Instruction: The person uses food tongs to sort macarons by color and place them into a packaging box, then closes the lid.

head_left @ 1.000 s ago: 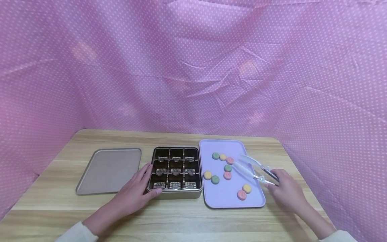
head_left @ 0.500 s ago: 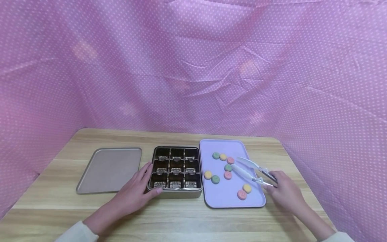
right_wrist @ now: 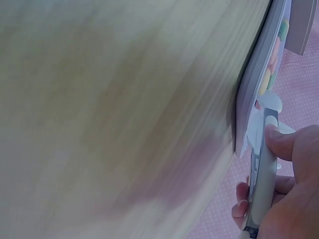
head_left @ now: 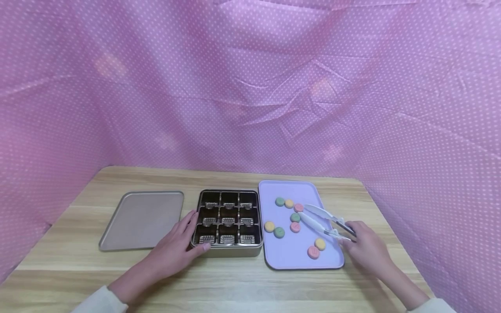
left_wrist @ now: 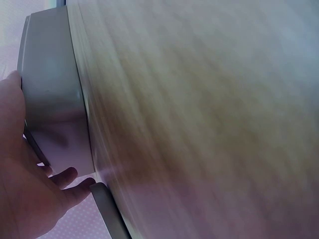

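Note:
My left hand [head_left: 176,250] rests against the near left corner of a bronze metal box [head_left: 235,251] divided into small square compartments. Its thumb lies on the front rim, and the fingers stretch along the left side. To the right, my right hand [head_left: 365,245] grips the handles of white-tipped tongs [head_left: 312,222]. The two tong arms are spread, reaching over a lilac tray [head_left: 287,256]. Their tips lie beside a pink round piece [head_left: 298,208] and a green one [head_left: 295,217], like small stamped cakes. In the right wrist view, the thumb presses the tong handle [right_wrist: 264,184].
Several more pink, yellow and green pieces lie on the tray, such as a yellow one [head_left: 320,244] at the near right. A flat bronze lid [head_left: 145,221] lies left of the box. Pink dotted cloth [head_left: 250,108] surrounds the wooden table [head_left: 219,282].
The right hand has shifted slightly left with the tongs, and the spread between the tong tips has narrowed around the pink piece. The left hand and the box have stayed put.

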A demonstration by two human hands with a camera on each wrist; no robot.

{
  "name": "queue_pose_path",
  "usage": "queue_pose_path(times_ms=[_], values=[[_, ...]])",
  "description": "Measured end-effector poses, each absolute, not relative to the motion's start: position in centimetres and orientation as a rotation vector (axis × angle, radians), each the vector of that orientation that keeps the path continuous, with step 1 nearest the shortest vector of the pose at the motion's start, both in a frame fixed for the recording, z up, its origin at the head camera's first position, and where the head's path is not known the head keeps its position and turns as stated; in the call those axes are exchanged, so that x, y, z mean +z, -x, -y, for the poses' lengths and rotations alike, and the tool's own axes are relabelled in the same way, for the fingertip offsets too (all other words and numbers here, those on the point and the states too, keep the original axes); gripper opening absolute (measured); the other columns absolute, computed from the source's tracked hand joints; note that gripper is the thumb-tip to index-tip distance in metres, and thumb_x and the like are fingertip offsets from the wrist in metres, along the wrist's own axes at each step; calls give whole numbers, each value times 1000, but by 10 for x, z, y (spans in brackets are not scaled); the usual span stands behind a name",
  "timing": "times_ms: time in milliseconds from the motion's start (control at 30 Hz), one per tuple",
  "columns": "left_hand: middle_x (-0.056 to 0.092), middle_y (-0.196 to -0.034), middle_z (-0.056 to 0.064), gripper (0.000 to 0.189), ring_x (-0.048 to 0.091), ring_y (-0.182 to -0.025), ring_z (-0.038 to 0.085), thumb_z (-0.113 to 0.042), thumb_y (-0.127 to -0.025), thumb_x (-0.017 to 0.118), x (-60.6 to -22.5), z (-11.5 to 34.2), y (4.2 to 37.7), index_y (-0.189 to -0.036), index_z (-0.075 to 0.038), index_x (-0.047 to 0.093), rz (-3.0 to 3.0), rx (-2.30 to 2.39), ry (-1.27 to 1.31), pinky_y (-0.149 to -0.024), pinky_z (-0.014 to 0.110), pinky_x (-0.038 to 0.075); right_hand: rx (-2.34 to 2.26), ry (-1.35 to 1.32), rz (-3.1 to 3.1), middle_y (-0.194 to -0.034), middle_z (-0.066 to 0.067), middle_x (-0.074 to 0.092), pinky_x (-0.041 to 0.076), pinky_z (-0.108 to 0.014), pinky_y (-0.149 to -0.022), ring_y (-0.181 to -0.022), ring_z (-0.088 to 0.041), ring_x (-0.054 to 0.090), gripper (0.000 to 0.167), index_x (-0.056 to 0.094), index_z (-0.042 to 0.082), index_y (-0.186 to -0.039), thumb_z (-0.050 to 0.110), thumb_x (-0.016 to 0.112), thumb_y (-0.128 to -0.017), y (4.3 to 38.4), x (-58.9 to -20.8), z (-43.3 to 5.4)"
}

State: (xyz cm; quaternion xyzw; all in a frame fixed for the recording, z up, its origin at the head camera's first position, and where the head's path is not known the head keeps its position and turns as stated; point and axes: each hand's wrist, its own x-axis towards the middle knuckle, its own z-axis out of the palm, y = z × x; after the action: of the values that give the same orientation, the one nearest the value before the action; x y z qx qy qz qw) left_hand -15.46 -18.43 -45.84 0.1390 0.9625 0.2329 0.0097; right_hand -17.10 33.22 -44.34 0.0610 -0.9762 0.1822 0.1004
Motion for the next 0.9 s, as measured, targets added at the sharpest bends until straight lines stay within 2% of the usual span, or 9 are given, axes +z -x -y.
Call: queue_pose_path(times_ms=[300,900], values=[[-1,-171,7,104,18,-153,42,-77,-91,45,-458,185,155,-164,-14,5,-3006,733,-437,-117,68,26,539,-187,2893,-121,-22,66,53,-60,-87,-109,-43,64,54,61,-5,-127,22,80,-84,175,-443,-328],[-1,-171,5,103,20,-152,42,-77,-91,45,-461,185,155,-164,-16,4,-3012,733,-436,-116,69,27,555,-175,2891,-120,-21,66,55,-58,-82,-105,-40,66,52,63,-4,-127,22,79,-84,176,-442,-323]])
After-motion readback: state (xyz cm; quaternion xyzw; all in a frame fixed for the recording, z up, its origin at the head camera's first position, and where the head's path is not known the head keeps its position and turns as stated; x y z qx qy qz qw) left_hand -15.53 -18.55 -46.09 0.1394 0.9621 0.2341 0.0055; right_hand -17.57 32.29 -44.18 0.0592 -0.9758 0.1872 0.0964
